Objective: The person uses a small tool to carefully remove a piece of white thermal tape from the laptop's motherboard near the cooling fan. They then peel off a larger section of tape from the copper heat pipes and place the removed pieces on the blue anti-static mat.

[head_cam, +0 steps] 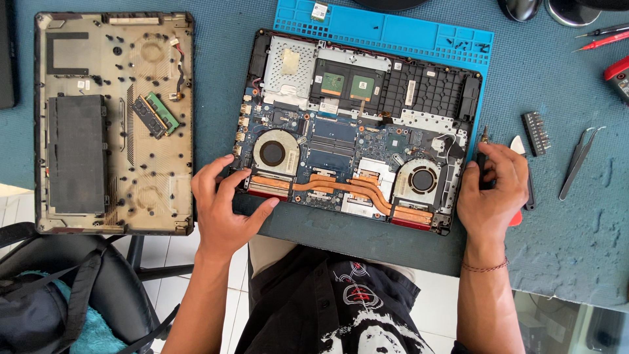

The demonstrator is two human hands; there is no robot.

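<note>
An opened laptop (357,131) lies bottom-up in front of me, its circuit board, two round fans and copper heat pipes (341,187) exposed. My left hand (226,206) rests on its near-left corner, fingers spread beside the left fan (275,153) and holding nothing. My right hand (491,190) sits at the laptop's right edge, closed around a slim dark screwdriver (483,157) that points away from me, next to the right fan (419,179).
The removed bottom cover (114,121) lies to the left with a battery and memory sticks (156,115) on it. A blue mat (419,33) is under the laptop. Tweezers (576,160), a bit holder (536,133) and red probes (599,39) lie right. A chair (65,288) stands below left.
</note>
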